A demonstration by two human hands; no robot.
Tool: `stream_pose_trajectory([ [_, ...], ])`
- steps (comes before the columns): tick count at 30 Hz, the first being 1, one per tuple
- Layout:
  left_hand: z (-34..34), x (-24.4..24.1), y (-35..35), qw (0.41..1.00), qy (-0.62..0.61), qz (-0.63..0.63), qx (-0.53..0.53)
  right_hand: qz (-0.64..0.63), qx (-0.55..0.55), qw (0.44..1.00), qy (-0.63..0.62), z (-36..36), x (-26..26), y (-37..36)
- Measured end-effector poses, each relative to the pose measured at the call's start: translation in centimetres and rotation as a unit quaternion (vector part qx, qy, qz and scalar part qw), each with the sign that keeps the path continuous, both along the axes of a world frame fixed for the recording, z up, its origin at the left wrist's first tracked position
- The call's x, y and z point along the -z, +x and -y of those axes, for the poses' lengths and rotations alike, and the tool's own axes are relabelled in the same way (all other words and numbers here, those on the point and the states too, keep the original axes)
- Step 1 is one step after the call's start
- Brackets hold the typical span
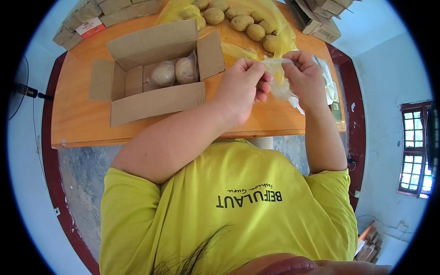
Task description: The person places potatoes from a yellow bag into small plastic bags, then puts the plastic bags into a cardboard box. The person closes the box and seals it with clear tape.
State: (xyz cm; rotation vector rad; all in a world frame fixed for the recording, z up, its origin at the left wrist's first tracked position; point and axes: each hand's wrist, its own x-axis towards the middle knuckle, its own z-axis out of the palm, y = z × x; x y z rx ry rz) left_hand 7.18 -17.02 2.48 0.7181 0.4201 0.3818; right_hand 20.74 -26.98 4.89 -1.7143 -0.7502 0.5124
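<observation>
Between my two hands a clear thin plastic bag (279,77) is stretched by its top edge and hangs down over the table. My left hand (242,80) pinches one corner of it between thumb and fingers. On the other side, my right hand (304,75) pinches the opposite corner. An open cardboard box (158,107) stands to the left with its flaps spread. Inside it lie two plastic-wrapped potatoes, one round (163,74) and one beside it (185,70) at the box's right end. Loose potatoes (242,23) rest on a yellow plastic bag (287,31) beyond my hands.
The wooden table (86,125) holds stacked folded cartons (120,13) at the back left and more cardboard boxes (318,24) at the back right. White plastic bags (330,86) lie by my right wrist, above a green item (336,110). A fan (20,87) stands at far left.
</observation>
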Motion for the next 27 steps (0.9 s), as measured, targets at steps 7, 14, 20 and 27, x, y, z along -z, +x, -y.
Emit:
stream_pose_trajectory([
  [7,-1.0,-1.4,-1.7,0.994,0.054,-0.019,0.093,-0.006,-0.003,1.0,-0.023,1.1,-1.1,-0.2],
  [14,-1.8,-3.4,-5.2,0.962,0.242,-0.07,0.107,-0.065,-0.133,0.983,0.106,3.3,-2.3,-2.9],
  [20,-1.5,-4.8,-9.8,0.957,0.259,0.009,0.127,0.079,-0.328,0.917,0.211,4.7,-3.9,-4.3],
  [27,-1.2,-4.5,-11.2,0.96,0.262,0.052,0.084,0.362,-0.286,0.886,0.043,4.6,-5.8,-5.2],
])
